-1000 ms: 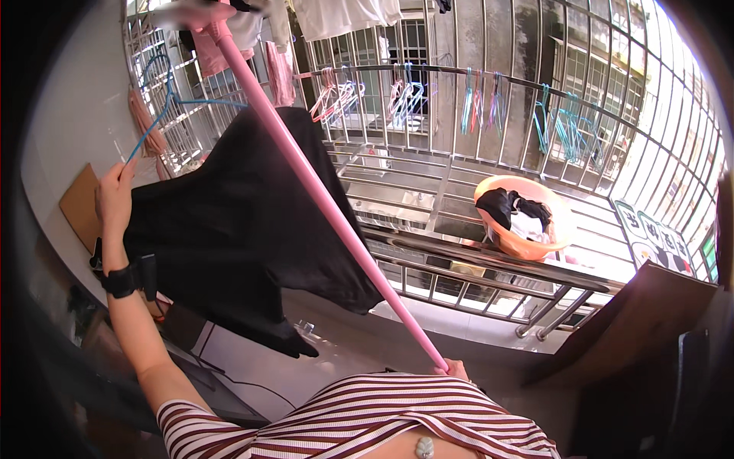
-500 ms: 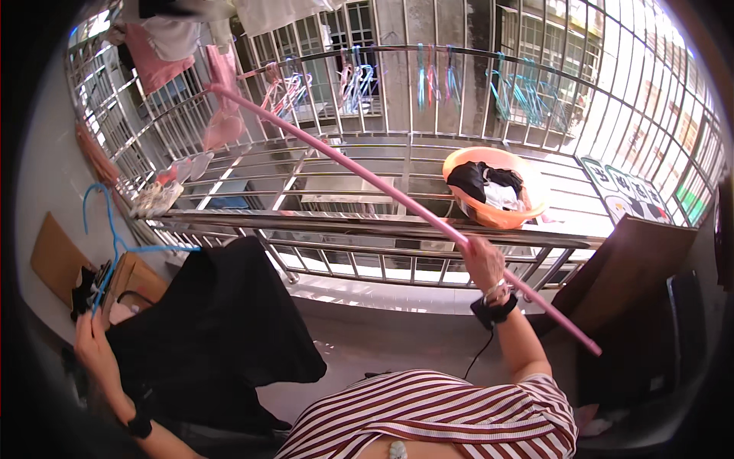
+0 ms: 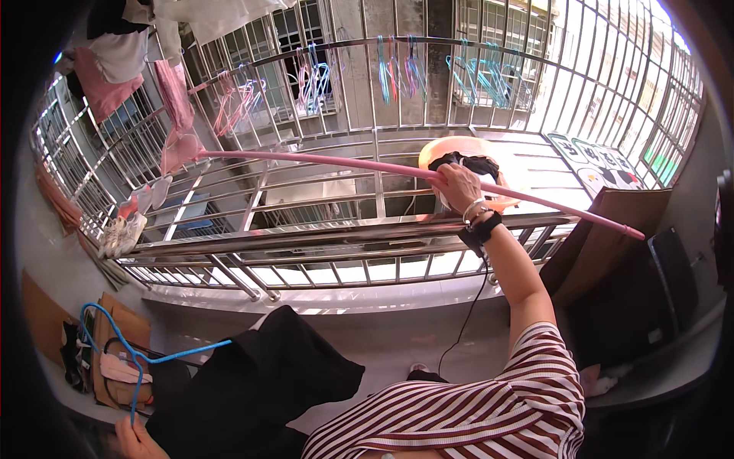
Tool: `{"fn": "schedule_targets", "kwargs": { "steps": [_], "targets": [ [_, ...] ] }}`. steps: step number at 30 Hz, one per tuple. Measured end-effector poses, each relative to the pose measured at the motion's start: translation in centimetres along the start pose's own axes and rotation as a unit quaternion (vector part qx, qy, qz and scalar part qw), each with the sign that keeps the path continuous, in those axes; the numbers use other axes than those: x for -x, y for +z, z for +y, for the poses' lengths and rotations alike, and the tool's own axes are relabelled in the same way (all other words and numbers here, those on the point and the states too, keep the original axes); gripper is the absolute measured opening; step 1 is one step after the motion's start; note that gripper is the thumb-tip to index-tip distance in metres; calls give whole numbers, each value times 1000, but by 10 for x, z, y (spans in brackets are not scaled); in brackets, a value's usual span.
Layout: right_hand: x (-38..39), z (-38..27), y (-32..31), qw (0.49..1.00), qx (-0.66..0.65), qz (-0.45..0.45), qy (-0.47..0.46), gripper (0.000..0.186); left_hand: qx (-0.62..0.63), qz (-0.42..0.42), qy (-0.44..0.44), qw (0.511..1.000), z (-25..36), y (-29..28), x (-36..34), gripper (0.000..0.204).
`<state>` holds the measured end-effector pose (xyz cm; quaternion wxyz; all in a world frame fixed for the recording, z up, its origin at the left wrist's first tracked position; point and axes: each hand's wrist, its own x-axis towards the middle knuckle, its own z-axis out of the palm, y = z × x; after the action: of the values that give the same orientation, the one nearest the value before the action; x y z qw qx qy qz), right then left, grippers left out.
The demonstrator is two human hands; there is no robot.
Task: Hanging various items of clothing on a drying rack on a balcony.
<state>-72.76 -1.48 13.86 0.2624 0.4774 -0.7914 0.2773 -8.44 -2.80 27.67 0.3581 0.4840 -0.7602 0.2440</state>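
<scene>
My right hand (image 3: 456, 187) is wrapped around a long pink pole (image 3: 321, 159) and holds it nearly level across the railing. The pole's left end meets a pink mesh piece (image 3: 180, 151) hanging on the far left; I cannot tell if they touch. At the lower left my left hand (image 3: 138, 442), partly cut off by the frame's edge, pinches one end of a blue clothes hanger (image 3: 138, 354). A black garment (image 3: 252, 382) hangs from the hanger's other arm, its upper edge draped over the tip.
An orange basin (image 3: 443, 147) with dark clothes sits on the barred ledge behind the steel railing (image 3: 329, 242). Several hangers (image 3: 482, 80) dangle from the upper rail. Cardboard (image 3: 126, 325) leans at left, a brown board (image 3: 604, 237) at right. White shoes (image 3: 122, 236) stand on the left ledge.
The pole has swung from a steep slant to nearly level, its left end dropping. My left hand has moved down with the hanger and black garment. The view has shifted right.
</scene>
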Motion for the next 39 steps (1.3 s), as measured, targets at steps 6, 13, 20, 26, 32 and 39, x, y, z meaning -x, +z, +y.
{"fn": "schedule_targets", "kwargs": {
  "steps": [6, 13, 20, 26, 32, 39],
  "targets": [
    [-59, 43, 42, 993, -2, -111, 29, 33, 23, 13, 11, 1000, 49, 24, -17, 15],
    [-88, 99, 79, 971, -77, -219, 54, 27, -1, -28, -26, 999, 106, 54, -28, 14],
    [-88, 123, 89, 962, -76, -260, 24, 29, 19, -50, -25, 998, 130, 88, -38, 15],
    [-88, 123, 93, 963, -51, -263, -25, 23, 119, -62, -46, 990, 132, 110, -36, 6],
    [-84, 131, 82, 966, -89, -244, 4, 24, 147, -60, -8, 987, 127, 118, -44, 9],
    [-88, 155, 50, 980, -8, -198, -7, 21, 148, -44, 2, 988, 109, 115, -43, 10]
  ]
}}
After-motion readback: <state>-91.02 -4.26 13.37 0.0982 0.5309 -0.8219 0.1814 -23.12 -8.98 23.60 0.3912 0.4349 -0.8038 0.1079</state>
